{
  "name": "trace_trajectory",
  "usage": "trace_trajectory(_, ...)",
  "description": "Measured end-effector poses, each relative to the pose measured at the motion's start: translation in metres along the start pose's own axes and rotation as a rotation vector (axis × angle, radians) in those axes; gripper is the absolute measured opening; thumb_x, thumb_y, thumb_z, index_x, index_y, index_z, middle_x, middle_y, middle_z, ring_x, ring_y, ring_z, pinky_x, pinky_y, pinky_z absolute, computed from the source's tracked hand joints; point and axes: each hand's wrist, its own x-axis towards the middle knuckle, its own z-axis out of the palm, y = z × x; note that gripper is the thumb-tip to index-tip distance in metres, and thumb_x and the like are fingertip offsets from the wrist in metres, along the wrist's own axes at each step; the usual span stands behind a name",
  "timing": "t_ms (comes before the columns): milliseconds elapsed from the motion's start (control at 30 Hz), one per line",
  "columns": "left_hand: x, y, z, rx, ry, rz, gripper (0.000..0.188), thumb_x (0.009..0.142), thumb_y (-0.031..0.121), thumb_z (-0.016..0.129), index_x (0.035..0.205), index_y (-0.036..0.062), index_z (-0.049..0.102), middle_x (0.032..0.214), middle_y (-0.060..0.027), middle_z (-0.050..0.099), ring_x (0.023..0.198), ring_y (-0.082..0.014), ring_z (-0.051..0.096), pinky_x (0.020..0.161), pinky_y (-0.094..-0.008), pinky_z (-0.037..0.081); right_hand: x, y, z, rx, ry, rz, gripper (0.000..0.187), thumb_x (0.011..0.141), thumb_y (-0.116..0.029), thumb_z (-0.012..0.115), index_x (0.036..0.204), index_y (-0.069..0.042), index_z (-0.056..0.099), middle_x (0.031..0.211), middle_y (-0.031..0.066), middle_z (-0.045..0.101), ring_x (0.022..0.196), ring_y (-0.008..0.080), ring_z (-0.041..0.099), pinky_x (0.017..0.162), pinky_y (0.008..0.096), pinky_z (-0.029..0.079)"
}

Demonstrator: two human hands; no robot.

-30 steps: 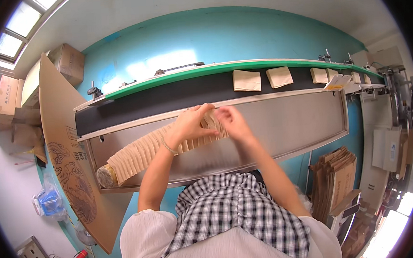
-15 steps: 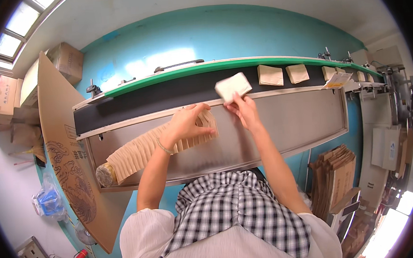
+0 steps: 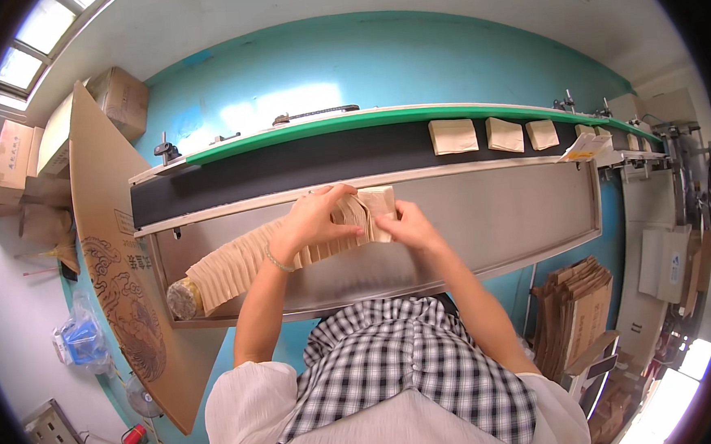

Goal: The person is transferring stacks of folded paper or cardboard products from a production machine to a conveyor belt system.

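Observation:
A long row of tan folded paper napkins (image 3: 244, 257) lies slantwise in a shallow metal tray (image 3: 493, 201). Over the row's right end, my left hand (image 3: 315, 220) curves its thumb and fingers around the napkins. My right hand (image 3: 411, 225) pinches a folded napkin bundle (image 3: 377, 204) at that same end, thumb on its face; the fingers behind it are partly hidden. Beyond the tray, more tan napkin bundles (image 3: 454, 137) lie spaced out on a black conveyor belt (image 3: 287, 169).
A roundish, plastic-wrapped block (image 3: 184, 299) sits against the row's left end. A large cardboard sheet (image 3: 118, 261) stands at the left. A green rail (image 3: 309, 129) runs along the belt's far side. Flattened cartons (image 3: 573, 310) stand at the lower right.
My right hand has let go of a bundle on the belt and come back to the row's end, where it grips another. Bundles on the belt have shifted right. My left hand stays on the row.

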Motion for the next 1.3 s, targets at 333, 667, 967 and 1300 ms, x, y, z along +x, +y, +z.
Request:
trace_trajectory(333,-0.005,-0.002,0.001,-0.008,0.018,-0.032,0.079,0.068,0.056,0.084,0.128,0.0100,0.059,0.122,-0.0167,0.065,0.107,-0.0356,0.065,0.090,-0.0444,0.052,-0.004,-0.031,0.045,-0.427,0.274,-0.346,0.044,0.101,-0.044,0.059,0.108,-0.001,0.063,0.098,0.0081,0.068,0.084,0.0148,0.065,0.075,0.0256,0.051)
trace_trajectory(667,-0.014,0.001,-0.008,0.025,0.016,-0.038,0.071,0.070,0.048,0.086,0.126,0.0119,0.060,0.124,-0.0145,0.066,0.115,-0.0356,0.062,0.095,-0.0439,0.051,0.014,0.005,0.004,-0.022,0.007,-0.084,0.037,0.097,-0.026,0.066,0.117,0.004,0.064,0.103,0.0100,0.070,0.090,0.0147,0.067,0.076,0.0305,0.054)
trace_trajectory(967,-0.018,-0.006,-0.012,-0.003,0.036,-0.018,0.074,0.069,0.046,0.086,0.129,0.0115,0.059,0.128,-0.0136,0.064,0.116,-0.0355,0.062,0.096,-0.0435,0.051,0.020,-0.004,0.051,0.090,0.169,-0.233,0.045,0.097,-0.039,0.066,0.114,0.002,0.059,0.092,0.0085,0.068,0.078,0.0149,0.067,0.069,0.0275,0.053)
trace_trajectory(1300,-0.024,-0.012,-0.013,-0.022,-0.004,-0.053,0.073,0.071,0.050,0.084,0.129,0.0140,0.060,0.125,-0.0126,0.066,0.115,-0.0321,0.062,0.097,-0.0423,0.049,0.011,0.010,0.026,0.088,0.064,-0.110,0.037,0.095,-0.027,0.067,0.114,0.004,0.063,0.099,0.0110,0.070,0.086,0.0153,0.066,0.076,0.0303,0.054)
